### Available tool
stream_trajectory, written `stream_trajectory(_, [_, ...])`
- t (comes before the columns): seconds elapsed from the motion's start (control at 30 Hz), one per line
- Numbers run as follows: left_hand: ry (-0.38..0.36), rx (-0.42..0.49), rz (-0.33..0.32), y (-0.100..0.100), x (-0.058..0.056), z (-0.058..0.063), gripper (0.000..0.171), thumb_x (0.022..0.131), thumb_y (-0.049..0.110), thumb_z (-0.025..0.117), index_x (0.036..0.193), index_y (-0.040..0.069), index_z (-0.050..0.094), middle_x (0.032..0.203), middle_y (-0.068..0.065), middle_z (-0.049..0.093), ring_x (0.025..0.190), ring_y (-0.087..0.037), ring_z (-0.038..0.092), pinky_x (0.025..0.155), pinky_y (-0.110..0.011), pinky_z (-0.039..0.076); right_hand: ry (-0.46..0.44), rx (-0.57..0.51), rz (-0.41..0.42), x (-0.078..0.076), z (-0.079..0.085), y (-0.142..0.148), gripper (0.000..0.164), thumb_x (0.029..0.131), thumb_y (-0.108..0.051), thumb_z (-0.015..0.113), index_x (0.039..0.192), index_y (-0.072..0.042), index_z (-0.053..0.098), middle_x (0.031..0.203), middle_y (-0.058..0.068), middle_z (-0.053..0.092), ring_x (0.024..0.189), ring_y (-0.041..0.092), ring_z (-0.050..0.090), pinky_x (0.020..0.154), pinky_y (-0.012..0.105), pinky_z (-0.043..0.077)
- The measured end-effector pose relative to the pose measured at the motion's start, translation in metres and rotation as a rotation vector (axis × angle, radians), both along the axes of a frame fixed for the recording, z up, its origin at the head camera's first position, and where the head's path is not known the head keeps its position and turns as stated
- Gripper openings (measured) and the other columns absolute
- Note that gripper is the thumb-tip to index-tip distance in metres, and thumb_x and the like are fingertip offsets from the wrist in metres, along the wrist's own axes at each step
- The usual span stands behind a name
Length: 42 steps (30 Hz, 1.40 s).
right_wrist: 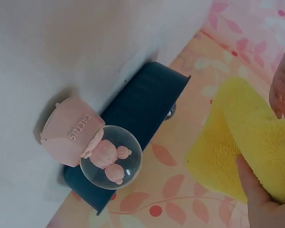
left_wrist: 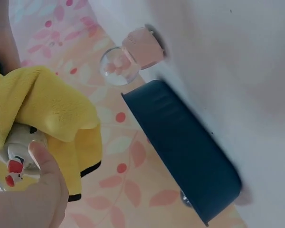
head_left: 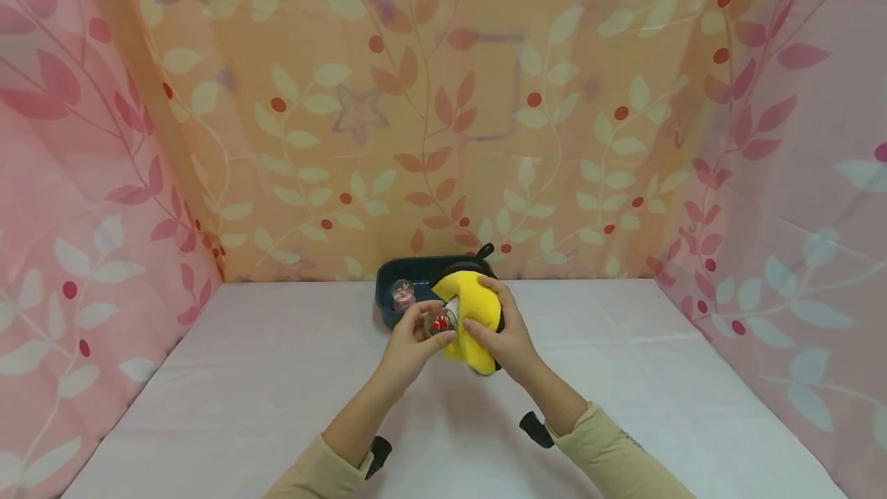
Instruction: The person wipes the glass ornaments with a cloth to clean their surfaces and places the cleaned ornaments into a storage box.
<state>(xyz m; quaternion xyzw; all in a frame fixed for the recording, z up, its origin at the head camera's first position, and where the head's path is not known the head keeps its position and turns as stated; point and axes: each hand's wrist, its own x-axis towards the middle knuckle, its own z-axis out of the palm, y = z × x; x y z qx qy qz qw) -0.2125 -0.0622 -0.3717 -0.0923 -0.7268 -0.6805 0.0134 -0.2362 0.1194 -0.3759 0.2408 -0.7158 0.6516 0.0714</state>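
Observation:
My left hand (head_left: 409, 341) holds a snow globe (head_left: 440, 323) with a clear dome and a small red and white figure. Its thumb lies along the globe in the left wrist view. My right hand (head_left: 511, 333) grips a yellow cloth (head_left: 478, 314) with black edging, thumb pressed into the folds. The cloth wraps over the far side of the globe (left_wrist: 23, 137) and hides part of it. Both hands are raised in front of a dark blue bin (head_left: 389, 314). A second clear globe (head_left: 403, 295) shows inside the bin's left part.
A pink pot ornament lettered "CACTUS" (right_wrist: 73, 130), with a clear dome, stands on the white tabletop (head_left: 277, 376) near the bin (right_wrist: 137, 104); cloth and hands hide it in the head view. A leaf-patterned curtain (head_left: 430, 137) hangs behind the table.

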Motion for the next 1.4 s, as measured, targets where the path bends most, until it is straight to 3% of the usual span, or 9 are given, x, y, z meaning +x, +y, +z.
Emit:
stream_trajectory(0.27, [-0.047,0.052,0.023,0.001,-0.003,-0.003,0.055,0.091,0.025,0.07,0.136,0.001,0.05,0.127,-0.016,0.057,0.102,-0.024,0.061,0.088,-0.033,0.051,0.032,-0.01,-0.112,0.002,-0.004,-0.002,0.062,0.085,-0.001,0.068,0.138,-0.01,0.038,0.123,0.017,0.043,0.099,0.03,0.048,0.079,0.029,0.05])
stream_trajectory(0.53, [-0.116,0.172,-0.088,0.004,-0.003,0.004,0.055,0.1,0.034,0.054,0.14,-0.002,0.04,0.116,-0.018,0.057,0.084,-0.017,0.063,0.075,-0.024,0.052,0.177,0.036,-0.211,0.006,-0.008,-0.007,0.057,0.086,0.003,0.068,0.134,-0.009,0.041,0.121,0.019,0.045,0.095,0.03,0.049,0.078,0.028,0.05])
stream_trajectory(0.73, [-0.124,0.202,-0.062,0.007,-0.003,0.004,0.049,0.101,0.03,0.052,0.132,-0.007,0.042,0.106,-0.014,0.057,0.081,-0.015,0.061,0.07,-0.021,0.049,0.237,0.018,-0.241,0.005,-0.012,-0.007,0.054,0.083,0.006,0.069,0.13,-0.007,0.046,0.116,0.018,0.049,0.091,0.027,0.049,0.075,0.03,0.048])
stream_trajectory(0.9, [-0.127,0.208,-0.054,0.005,-0.004,0.001,0.041,0.102,0.022,0.053,0.131,-0.005,0.043,0.104,-0.012,0.058,0.081,-0.014,0.062,0.07,-0.022,0.048,0.146,-0.057,-0.234,0.004,-0.01,-0.004,0.051,0.084,0.006,0.066,0.13,-0.006,0.047,0.114,0.015,0.048,0.09,0.026,0.048,0.073,0.028,0.047])
stream_trajectory(1.13, [-0.1,0.119,-0.061,-0.001,-0.002,0.001,0.046,0.099,0.023,0.057,0.135,-0.003,0.043,0.118,-0.017,0.058,0.09,-0.018,0.061,0.076,-0.026,0.048,-0.17,-0.212,-0.207,0.001,-0.005,0.003,0.053,0.089,0.002,0.062,0.137,-0.011,0.043,0.121,0.012,0.044,0.099,0.026,0.048,0.08,0.028,0.05])
stream_trajectory(1.2, [-0.089,0.084,-0.055,-0.003,-0.002,0.0,0.05,0.098,0.022,0.06,0.137,-0.003,0.042,0.126,-0.018,0.055,0.092,-0.021,0.061,0.076,-0.027,0.048,-0.222,-0.246,-0.209,0.001,-0.003,0.006,0.054,0.09,0.002,0.061,0.139,-0.012,0.041,0.122,0.012,0.043,0.099,0.025,0.049,0.081,0.028,0.05])
stream_trajectory(1.3, [-0.066,0.05,-0.032,-0.006,-0.002,-0.001,0.053,0.096,0.02,0.062,0.138,-0.005,0.042,0.133,-0.02,0.052,0.095,-0.023,0.061,0.077,-0.027,0.048,-0.22,-0.296,-0.201,0.001,-0.002,0.009,0.054,0.09,0.001,0.06,0.139,-0.011,0.04,0.12,0.011,0.043,0.099,0.024,0.05,0.08,0.027,0.05])
stream_trajectory(1.4, [-0.041,0.038,-0.012,-0.007,-0.002,-0.001,0.053,0.095,0.018,0.064,0.137,-0.006,0.043,0.133,-0.021,0.052,0.1,-0.025,0.06,0.078,-0.027,0.048,-0.147,-0.288,-0.156,0.003,0.0,0.008,0.056,0.09,-0.001,0.059,0.14,-0.01,0.036,0.119,0.011,0.041,0.097,0.024,0.05,0.078,0.027,0.05])
